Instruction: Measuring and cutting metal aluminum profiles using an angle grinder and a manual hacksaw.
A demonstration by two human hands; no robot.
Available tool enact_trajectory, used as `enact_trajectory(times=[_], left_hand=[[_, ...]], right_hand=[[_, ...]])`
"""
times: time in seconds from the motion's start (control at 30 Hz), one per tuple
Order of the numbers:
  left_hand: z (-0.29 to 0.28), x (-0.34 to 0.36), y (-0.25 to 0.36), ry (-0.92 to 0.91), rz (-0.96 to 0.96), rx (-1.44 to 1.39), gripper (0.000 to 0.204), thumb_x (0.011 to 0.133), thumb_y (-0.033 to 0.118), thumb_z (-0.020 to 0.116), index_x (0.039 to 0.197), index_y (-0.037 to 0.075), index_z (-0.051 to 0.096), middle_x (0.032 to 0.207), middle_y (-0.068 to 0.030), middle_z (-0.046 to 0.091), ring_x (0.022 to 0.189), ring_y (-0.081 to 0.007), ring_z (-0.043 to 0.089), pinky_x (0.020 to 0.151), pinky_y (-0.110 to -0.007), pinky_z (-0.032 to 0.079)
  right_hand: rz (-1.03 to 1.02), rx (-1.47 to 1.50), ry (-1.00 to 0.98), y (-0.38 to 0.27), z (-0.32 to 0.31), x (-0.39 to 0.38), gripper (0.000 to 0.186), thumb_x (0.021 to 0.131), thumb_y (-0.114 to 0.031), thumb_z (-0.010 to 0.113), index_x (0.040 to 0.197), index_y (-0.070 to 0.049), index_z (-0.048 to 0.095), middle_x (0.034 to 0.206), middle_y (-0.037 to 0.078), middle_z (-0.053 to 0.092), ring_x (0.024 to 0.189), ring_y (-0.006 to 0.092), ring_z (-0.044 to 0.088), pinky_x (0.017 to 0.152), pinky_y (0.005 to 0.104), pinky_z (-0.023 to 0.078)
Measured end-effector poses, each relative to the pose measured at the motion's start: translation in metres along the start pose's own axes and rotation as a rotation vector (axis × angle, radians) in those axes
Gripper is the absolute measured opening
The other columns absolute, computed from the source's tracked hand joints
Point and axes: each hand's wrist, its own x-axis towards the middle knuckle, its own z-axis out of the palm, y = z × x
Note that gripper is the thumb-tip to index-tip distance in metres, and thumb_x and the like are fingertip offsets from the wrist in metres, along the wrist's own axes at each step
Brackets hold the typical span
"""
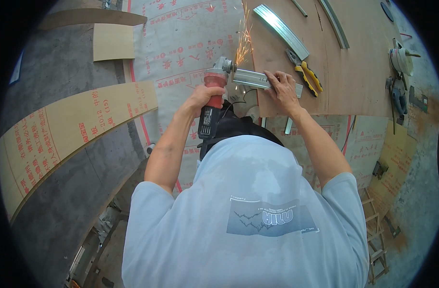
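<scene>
My left hand (202, 98) is wrapped round the body of a red and black angle grinder (214, 82), its head pointing away from me. The grinder's disc meets the left end of a short metal channel (250, 78), and orange sparks (243, 43) fly off toward the far side. With fingers curled over its top, my right hand (282, 90) grips the channel near its right end. The channel lies across the left edge of a wooden board (344, 67), its left end sticking out past that edge.
On the board, just beyond my right hand, lie pliers (305, 72) with yellow and black handles. A longer metal channel (281, 31) and another strip (334, 24) lie farther off. Printed sheeting (181, 29) covers the floor. A curved-looking plywood panel (80, 120) is at left.
</scene>
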Motion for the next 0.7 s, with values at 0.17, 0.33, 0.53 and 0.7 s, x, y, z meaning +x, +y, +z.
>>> enact_trajectory(times=[0.17, 0.33, 0.53, 0.7], left_hand=[[0.000, -0.005, -0.002, -0.016, 0.005, -0.009, 0.029, 0.083, 0.018, 0.077, 0.102, 0.003, 0.060, 0.083, -0.0094, 0.067, 0.069, -0.0178, 0.068, 0.064, -0.032, 0.059], [-0.001, -0.005, -0.004, -0.022, 0.020, 0.018, 0.030, 0.084, 0.017, 0.077, 0.103, 0.004, 0.058, 0.082, -0.0088, 0.067, 0.068, -0.0174, 0.067, 0.065, -0.033, 0.060], [0.001, -0.006, -0.009, -0.001, 0.011, -0.005, 0.031, 0.081, 0.015, 0.079, 0.105, 0.004, 0.062, 0.085, -0.0082, 0.065, 0.069, -0.0174, 0.067, 0.060, -0.032, 0.058], [0.004, -0.011, -0.012, -0.001, 0.018, -0.035, 0.031, 0.081, 0.014, 0.078, 0.105, 0.005, 0.061, 0.087, -0.0082, 0.065, 0.068, -0.0174, 0.066, 0.060, -0.032, 0.058]], right_hand=[[-0.026, -0.032, 0.052, 0.004, 0.005, 0.000, 0.067, 0.084, -0.021, 0.077, 0.147, -0.025, 0.052, 0.130, 0.011, 0.050, 0.122, 0.0329, 0.046, 0.105, 0.0472, 0.036], [-0.027, -0.011, 0.046, 0.003, 0.003, 0.001, 0.067, 0.084, -0.022, 0.076, 0.147, -0.025, 0.052, 0.129, 0.011, 0.051, 0.121, 0.0335, 0.047, 0.105, 0.0478, 0.037], [-0.025, 0.001, 0.048, 0.001, 0.001, 0.001, 0.067, 0.083, -0.022, 0.076, 0.146, -0.025, 0.052, 0.128, 0.011, 0.052, 0.121, 0.0340, 0.047, 0.104, 0.0483, 0.037], [-0.027, 0.002, 0.051, 0.002, 0.000, 0.001, 0.066, 0.084, -0.022, 0.076, 0.146, -0.024, 0.052, 0.128, 0.011, 0.052, 0.121, 0.0341, 0.047, 0.104, 0.0482, 0.037]])
